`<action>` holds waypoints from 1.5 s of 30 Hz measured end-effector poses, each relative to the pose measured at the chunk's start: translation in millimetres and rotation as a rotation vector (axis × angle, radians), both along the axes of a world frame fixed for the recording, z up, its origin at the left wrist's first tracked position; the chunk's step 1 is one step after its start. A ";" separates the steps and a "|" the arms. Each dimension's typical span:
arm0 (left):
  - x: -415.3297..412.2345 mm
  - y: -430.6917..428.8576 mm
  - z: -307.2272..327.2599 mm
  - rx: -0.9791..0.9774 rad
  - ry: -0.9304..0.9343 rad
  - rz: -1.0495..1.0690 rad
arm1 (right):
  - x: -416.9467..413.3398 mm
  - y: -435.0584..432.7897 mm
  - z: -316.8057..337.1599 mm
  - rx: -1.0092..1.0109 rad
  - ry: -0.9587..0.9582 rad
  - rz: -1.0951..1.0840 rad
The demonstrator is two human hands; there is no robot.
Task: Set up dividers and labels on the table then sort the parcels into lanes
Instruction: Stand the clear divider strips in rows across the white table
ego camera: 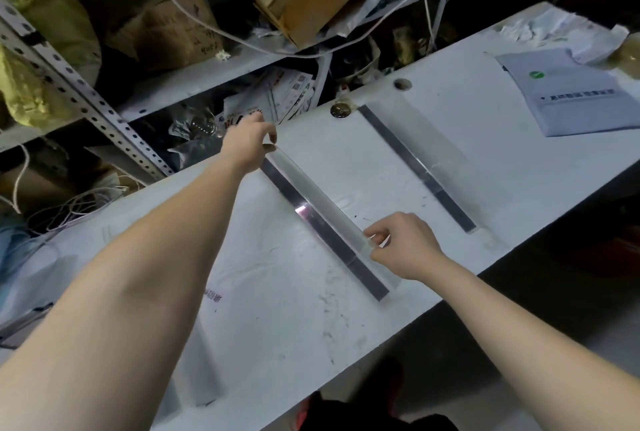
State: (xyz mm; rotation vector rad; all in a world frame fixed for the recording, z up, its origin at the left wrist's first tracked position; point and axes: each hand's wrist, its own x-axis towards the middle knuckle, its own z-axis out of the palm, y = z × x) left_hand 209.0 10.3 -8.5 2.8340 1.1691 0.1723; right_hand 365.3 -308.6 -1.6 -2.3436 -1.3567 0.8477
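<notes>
Left hand (247, 141): pinches the far end of the clear divider (322, 212).
Right hand (405, 245): pinches the near end, likely to align it.
Divider position: mid-table, parallel to the second divider (420, 167), well apart, forming a lane.
Surface: scuffed white table (277, 292); grey parcel (568, 94) at its far right.
Room: cluttered shelving (86, 98) behind.

A long clear plastic divider (325, 222) runs slantwise across the white table (277, 309) from its far edge to its near edge. A second divider (420, 167) lies parallel on its right, well apart. A flat grey parcel (571, 98) lies at the far right, and a faint clear strip (197, 375) near the front left may be a third.
</notes>
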 end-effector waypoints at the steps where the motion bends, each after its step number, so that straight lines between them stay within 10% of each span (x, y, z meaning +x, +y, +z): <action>1: 12.1 0.3 0.2 0.006 -0.014 -0.001 | 11.7 -1.8 1.5 0.007 -0.006 -0.010; 32: 85.2 42.0 -31.3 -0.078 -0.044 -0.218 | 46.9 12.0 -20.4 -0.062 0.034 -0.116; 45: 26.1 -11.0 11.1 -0.136 0.200 0.129 | 27.7 55.3 27.2 -0.049 -0.302 0.051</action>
